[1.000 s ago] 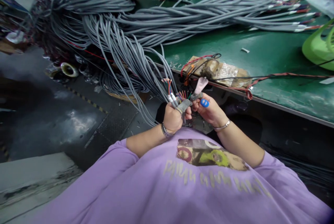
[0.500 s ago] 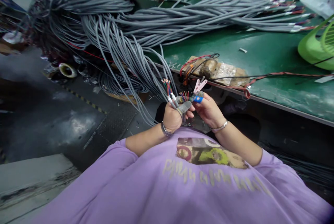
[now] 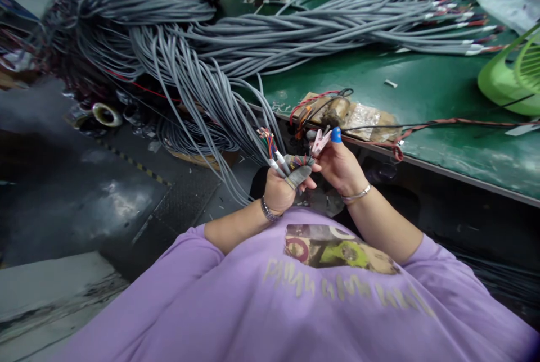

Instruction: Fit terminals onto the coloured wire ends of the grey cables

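My left hand (image 3: pixel 280 188) is closed around several grey cables (image 3: pixel 278 170), their ends pointing up. Two of the cables have white sleeves and bare bundles of coloured wires (image 3: pixel 266 140) fanning out at the top. More thin coloured wires (image 3: pixel 300 161) lie across the hand, by the thumb in its grey finger cover. My right hand (image 3: pixel 341 168) is beside them, its blue-covered thumb raised and apart from the grey-covered forefinger. A pink clothespin (image 3: pixel 320 143) shows between that thumb and forefinger; whether they touch it is unclear.
Long grey cable bundles (image 3: pixel 287 36) spread over the green bench (image 3: pixel 442 86) and hang off its left side. Near its front edge lies a taped cardboard piece (image 3: pixel 371 114) with red and black leads. A green basket-like object (image 3: pixel 502 84) stands at right.
My right thumb and forefinger have left the coloured wires, moved up and spread apart around the pink clothespin. My left hand keeps its hold on the cables, nearly still.
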The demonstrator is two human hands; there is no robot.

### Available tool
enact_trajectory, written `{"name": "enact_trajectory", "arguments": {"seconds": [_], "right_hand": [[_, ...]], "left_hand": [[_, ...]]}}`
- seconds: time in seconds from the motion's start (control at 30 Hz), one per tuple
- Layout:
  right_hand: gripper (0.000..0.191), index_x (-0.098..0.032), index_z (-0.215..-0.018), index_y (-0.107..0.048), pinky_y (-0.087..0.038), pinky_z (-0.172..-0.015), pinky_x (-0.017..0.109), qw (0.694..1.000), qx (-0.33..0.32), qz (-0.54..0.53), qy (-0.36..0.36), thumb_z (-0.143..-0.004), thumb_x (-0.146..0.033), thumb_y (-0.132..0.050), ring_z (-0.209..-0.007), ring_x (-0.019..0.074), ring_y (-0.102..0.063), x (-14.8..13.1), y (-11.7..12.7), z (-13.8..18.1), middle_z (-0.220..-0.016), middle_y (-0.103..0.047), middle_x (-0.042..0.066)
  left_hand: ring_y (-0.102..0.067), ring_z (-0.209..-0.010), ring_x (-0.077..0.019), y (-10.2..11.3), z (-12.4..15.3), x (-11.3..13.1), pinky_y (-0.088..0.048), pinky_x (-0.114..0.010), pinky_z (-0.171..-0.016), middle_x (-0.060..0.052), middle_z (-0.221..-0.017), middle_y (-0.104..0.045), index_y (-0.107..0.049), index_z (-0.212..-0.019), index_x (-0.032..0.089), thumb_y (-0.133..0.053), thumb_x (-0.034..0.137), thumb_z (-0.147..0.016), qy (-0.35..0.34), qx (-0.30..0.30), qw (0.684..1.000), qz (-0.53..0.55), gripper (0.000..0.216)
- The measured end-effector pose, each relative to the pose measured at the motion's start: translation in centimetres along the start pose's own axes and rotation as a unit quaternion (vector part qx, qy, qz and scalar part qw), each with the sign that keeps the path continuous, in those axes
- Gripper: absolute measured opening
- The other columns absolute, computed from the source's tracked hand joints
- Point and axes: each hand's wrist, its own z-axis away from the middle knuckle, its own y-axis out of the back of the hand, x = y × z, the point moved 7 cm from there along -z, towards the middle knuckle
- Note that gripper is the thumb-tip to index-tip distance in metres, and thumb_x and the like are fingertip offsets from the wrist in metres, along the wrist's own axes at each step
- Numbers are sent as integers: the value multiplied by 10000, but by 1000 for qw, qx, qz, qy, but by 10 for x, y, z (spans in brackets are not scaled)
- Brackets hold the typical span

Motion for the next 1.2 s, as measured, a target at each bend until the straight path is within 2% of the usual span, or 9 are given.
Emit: {"name": "enact_trajectory", "arguments": {"seconds": [0.27,0.53,0.73,0.83,0.9,0.97,1.03,1.17,1.2], "right_hand": [[507,-177,-902,-693,-364,-464,247,1000,14,-11,18,-737,-653,-751,-493,73,-459,-2,-3,-2,-652,-603,-31],[535,-219,-848,-653,-380,-474,248,1000,-10,-27,-2,-782,-750,-627,-546,109,-490,7,1,-1,-661,-598,-15],[431,-203,-802,-673,-451,-555,245,994,15,-87,-64,-860,-629,-647,-625,110,-534,21,27,3,-739,-668,17],[390,-192,-772,-670,-433,-510,229,992,52,-92,-63,-816,-575,-727,-585,103,-530,23,43,6,-709,-669,21],[401,-181,-768,-659,-421,-489,227,993,65,-76,-67,-767,-567,-768,-562,100,-532,27,53,7,-681,-658,20],[410,-181,-789,-666,-406,-482,221,996,64,-49,-48,-713,-560,-802,-554,94,-533,26,63,9,-683,-663,18],[406,-210,-755,-669,-393,-475,229,997,74,-5,-16,-657,-573,-822,-545,97,-517,22,75,14,-685,-670,8],[338,-277,-649,-665,-329,-452,235,993,111,22,35,-592,-560,-840,-506,100,-460,13,99,36,-625,-662,-30],[324,-283,-634,-666,-318,-450,234,992,119,28,43,-595,-555,-838,-499,99,-449,10,104,42,-612,-660,-35]], "left_hand": [[-618,-462,-94,-5,-6,-7,-367,-197,-395,-52,-788,-767,-689,-830,156,-835,463,-674,15,-24,999,-23,374],[-592,-436,-84,-1,-5,-6,-349,-197,-385,-60,-782,-763,-692,-794,152,-833,482,-658,22,-6,999,-22,384],[-591,-422,-95,10,1,-3,-350,-192,-365,-72,-773,-768,-674,-787,154,-829,455,-661,20,8,999,-40,361],[-579,-418,-92,13,6,1,-354,-188,-364,-48,-745,-767,-678,-757,190,-841,423,-644,19,13,999,-45,306],[-587,-437,-94,12,7,4,-359,-191,-371,4,-740,-767,-707,-749,262,-829,392,-664,11,2,999,-53,198],[-593,-466,-96,10,7,5,-375,-209,-386,55,-779,-772,-731,-749,358,-783,383,-717,7,-12,996,-83,66],[-578,-451,-119,7,7,6,-360,-244,-365,70,-762,-766,-744,-739,408,-773,411,-707,-3,-34,991,-127,43],[-601,-486,-178,-2,8,-1,-394,-314,-376,65,-777,-769,-758,-762,447,-748,544,-680,8,-96,979,-179,128],[-638,-542,-188,-4,7,-7,-449,-328,-421,65,-829,-779,-763,-807,451,-739,560,-694,35,-113,975,-186,159]]}}
